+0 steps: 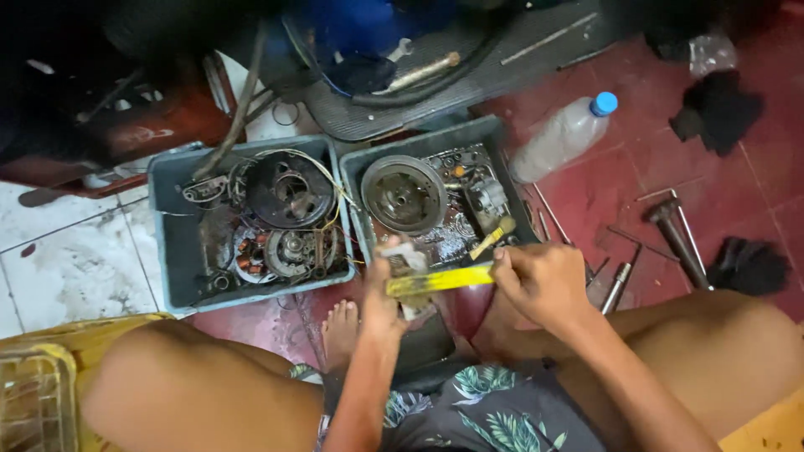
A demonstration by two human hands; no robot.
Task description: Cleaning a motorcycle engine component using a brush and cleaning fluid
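Both hands meet at the frame's centre: my left hand (381, 293) grips a small greasy metal part (408, 261), while my right hand (540, 280) closes on a yellow strip (440, 279) laid across it, just below the right grey tray (502, 172).

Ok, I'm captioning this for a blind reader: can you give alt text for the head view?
Seen from above, a seated person's left hand and right hand hold a yellow tool over a metal part. On the floor ahead sit two grey trays of oily motor parts, beside a plastic bottle and loose tools.
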